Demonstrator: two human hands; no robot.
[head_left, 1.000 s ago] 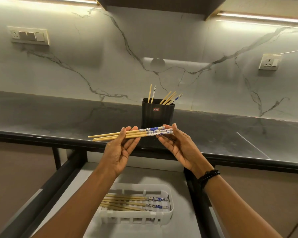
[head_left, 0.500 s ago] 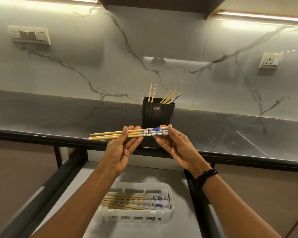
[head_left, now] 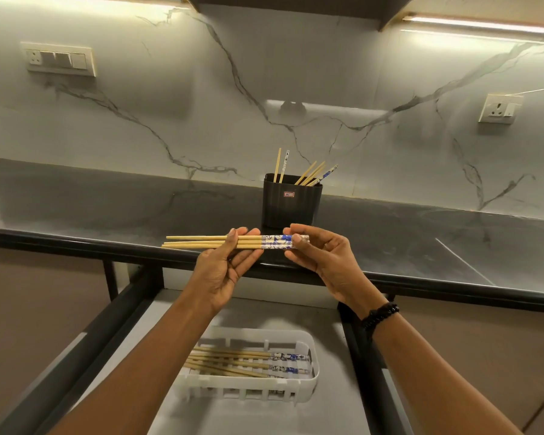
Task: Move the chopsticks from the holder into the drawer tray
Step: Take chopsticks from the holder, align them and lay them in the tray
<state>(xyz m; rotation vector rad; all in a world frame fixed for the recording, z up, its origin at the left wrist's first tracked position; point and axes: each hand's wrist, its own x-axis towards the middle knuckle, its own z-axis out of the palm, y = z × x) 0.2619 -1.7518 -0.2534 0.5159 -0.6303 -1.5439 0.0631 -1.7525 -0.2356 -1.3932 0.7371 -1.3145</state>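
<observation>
Chopsticks (head_left: 236, 241), a small bundle, are pinched between the left hand (head_left: 225, 265) at mid-length and the right hand (head_left: 322, 254) closed on their blue-patterned ends; over the last second they have been squared up and levelled, probably ready to lower. They lie horizontal above the tabletop's (head_left: 107, 215) front edge, bare tips pointing left, in front of the holder (head_left: 291, 202) and above the drawer tray (head_left: 311, 381).

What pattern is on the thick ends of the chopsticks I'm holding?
A blue-and-white floral-looking print on the held chopsticks; the rest is plain light wood. Head view.
</observation>
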